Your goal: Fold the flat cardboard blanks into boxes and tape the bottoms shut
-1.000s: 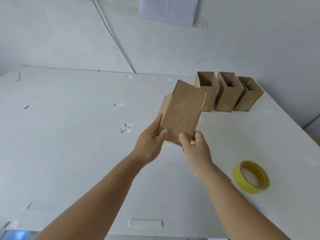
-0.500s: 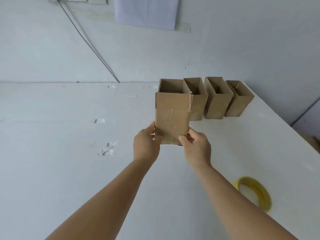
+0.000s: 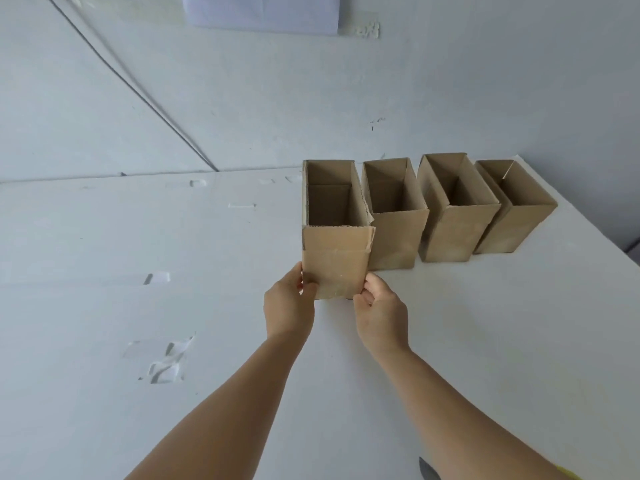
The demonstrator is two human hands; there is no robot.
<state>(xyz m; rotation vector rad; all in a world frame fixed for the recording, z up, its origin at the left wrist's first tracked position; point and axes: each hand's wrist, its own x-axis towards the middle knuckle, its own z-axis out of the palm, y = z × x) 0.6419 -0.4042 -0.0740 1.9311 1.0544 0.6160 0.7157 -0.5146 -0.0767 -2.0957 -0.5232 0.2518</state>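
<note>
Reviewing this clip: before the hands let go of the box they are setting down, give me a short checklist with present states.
1. Held box upright, open end up: ok.
2. Left hand and right hand both grip its lower corners: ok.
3. Lined up at the left end of the three standing boxes: ok.
4. Bottom resting flat on the table: cannot tell.
5. Bottom taped shut: cannot tell, hidden.

A yellow object [image 3: 568, 475] is cut off at the bottom edge, the paper sheet [image 3: 259, 12] at the top.
</note>
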